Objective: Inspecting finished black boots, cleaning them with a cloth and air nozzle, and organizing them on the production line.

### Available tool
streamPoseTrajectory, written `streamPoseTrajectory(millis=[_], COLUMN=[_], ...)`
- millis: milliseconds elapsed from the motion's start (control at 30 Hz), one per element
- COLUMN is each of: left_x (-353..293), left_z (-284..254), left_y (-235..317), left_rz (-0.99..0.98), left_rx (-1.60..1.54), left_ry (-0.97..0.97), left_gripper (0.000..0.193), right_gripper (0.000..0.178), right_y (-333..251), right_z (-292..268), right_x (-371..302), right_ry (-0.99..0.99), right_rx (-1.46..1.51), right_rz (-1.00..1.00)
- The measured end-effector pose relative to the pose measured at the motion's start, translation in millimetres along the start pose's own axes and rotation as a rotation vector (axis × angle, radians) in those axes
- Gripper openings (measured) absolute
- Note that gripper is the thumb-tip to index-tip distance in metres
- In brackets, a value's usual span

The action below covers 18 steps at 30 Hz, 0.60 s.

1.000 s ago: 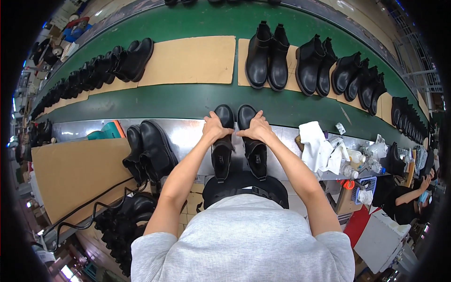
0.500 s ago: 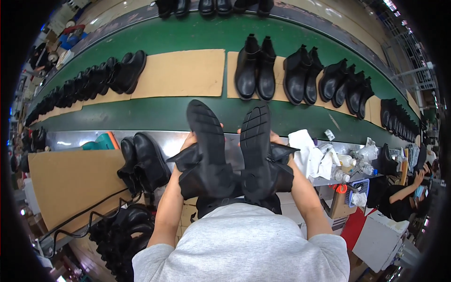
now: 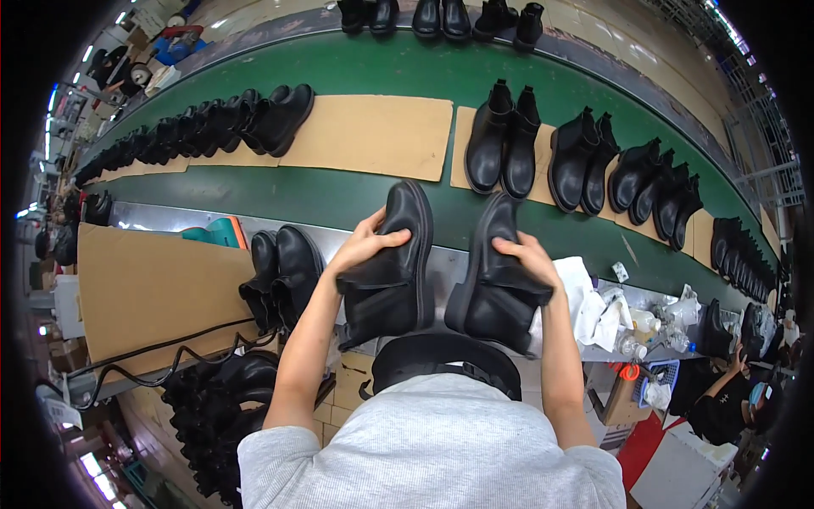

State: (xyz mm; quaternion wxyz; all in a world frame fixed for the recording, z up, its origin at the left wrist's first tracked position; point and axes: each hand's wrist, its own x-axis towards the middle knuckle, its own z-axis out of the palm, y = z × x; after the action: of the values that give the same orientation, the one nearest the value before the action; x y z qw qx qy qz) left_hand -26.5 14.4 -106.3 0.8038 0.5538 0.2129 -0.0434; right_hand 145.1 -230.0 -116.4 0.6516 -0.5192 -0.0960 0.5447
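Note:
I hold a pair of black leather ankle boots in front of my waist, one in each hand, toes pointing away from me. My left hand is closed round the forefoot of the left-side boot, thumb across its upper. On the other side, my right hand grips the right-side boot in the same way, thumb on the upper. The fingers underneath are mostly hidden. The boots are apart, soles turned toward each other and shafts leaning outward.
A green belt carries rows of black boots on cardboard. To my left stand another boot pair and a cardboard sheet. At right are a white cloth, plastic bottles and a co-worker.
Both boots have been turned over in my hands: their soles faced me before, and now their uppers show. The whole view has shifted slightly.

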Motion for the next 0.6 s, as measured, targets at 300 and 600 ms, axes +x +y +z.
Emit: streamPoseTrajectory(millis=[300, 600], left_x=[-16.2, -56.3], left_z=[7.4, 70.1], left_y=[-71.2, -65.7], left_rz=[0.216, -0.129], left_rx=[0.843, 1.051], left_ry=[0.691, 0.386], left_gripper=[0.048, 0.029], right_gripper=[0.085, 0.061], right_y=[102.6, 131.8], right_z=[11.7, 36.0], right_x=[26.4, -2.6], right_ry=[0.106, 0.083], right_rx=[-0.349, -0.139], right_rz=[0.337, 0.326])
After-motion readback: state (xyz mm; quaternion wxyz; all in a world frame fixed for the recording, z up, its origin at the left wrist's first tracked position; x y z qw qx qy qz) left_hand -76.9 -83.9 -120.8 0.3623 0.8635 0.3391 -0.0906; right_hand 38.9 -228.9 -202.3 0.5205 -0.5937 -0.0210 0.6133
